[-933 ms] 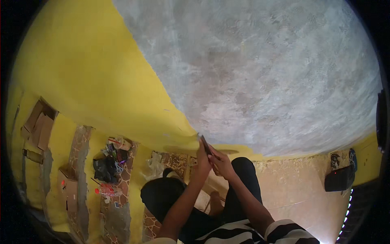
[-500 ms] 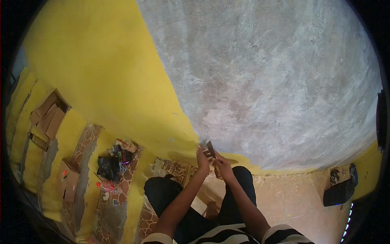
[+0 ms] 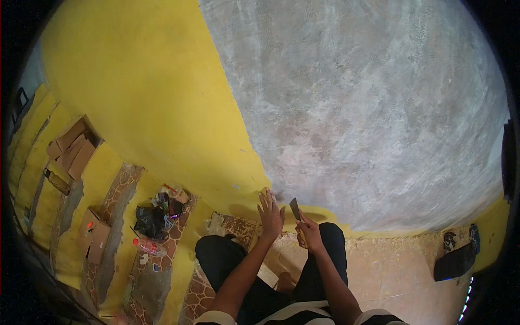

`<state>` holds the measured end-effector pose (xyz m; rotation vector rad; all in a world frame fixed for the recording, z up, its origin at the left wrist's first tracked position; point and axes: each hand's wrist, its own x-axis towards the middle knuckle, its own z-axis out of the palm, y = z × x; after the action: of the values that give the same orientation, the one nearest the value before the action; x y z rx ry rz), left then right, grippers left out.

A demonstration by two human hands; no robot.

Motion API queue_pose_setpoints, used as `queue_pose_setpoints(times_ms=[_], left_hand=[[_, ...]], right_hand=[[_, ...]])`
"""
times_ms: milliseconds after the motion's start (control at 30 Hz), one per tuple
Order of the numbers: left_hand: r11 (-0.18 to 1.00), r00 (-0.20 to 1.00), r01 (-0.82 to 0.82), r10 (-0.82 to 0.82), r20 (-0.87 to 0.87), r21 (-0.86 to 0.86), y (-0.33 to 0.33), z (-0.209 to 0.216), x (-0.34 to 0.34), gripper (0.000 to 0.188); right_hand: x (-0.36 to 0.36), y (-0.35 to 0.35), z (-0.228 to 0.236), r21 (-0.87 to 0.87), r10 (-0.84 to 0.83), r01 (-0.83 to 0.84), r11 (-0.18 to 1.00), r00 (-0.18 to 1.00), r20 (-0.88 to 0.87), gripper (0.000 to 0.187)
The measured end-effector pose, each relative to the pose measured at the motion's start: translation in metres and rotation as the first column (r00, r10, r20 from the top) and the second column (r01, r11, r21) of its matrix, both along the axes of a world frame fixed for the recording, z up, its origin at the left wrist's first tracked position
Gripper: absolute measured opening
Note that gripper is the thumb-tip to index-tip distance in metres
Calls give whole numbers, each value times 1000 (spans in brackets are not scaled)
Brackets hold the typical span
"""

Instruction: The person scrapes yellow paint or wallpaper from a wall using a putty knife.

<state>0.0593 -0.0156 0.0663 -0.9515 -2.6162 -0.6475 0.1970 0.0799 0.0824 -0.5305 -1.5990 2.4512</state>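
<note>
My right hand (image 3: 310, 233) grips a scraper (image 3: 294, 209) by its handle, the dark flat blade pointing up and toward the wall. My left hand (image 3: 272, 215) is open, fingers spread, close to the lower part of the yellow paint (image 3: 157, 103); whether the fingertips touch the wall I cannot tell. To the right of the paint's ragged edge, the wall is bare grey plaster (image 3: 357, 108). A yellow strip runs along the bottom of the wall, beside both hands.
Yellow-sided steps with stone-patterned tops go up at the left. On them lie a black plastic bag (image 3: 149, 222), a red-capped bottle (image 3: 149, 247), a cardboard box (image 3: 96, 236) and folded cardboard (image 3: 76, 154). Paint flakes litter the tan floor (image 3: 390, 271). A black box (image 3: 454, 262) and shoes (image 3: 449, 241) stand at right.
My hands have moved apart: the left has left the blade and spread its fingers by the wall, while the right has drawn the scraper away to the right. The view has shifted slightly.
</note>
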Motion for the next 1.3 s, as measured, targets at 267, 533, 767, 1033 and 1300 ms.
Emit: queue_pose_setpoints(times_ms=[267,533,767,1033,1300], left_hand=[[999,998,26,-24,-57,27,12,31,3,62],[998,995,-63,63,-76,0,3,14,-15,55],[998,996,-51,50,-71,-22,22,26,1,57],[641,573,-627,-7,820,443,14,-94,-27,59],[742,-187,-550,-558,809,385,91,-68,50,60]], right_hand=[[-6,0,5,17,-32,31,999,999,37,48],[-9,-4,9,-38,-9,11,999,998,62,46],[-1,7,-9,-37,-45,48,998,996,74,46],[-6,-6,-8,-60,-15,21,998,995,102,48],[32,26,-39,252,-349,299,920,919,184,44]])
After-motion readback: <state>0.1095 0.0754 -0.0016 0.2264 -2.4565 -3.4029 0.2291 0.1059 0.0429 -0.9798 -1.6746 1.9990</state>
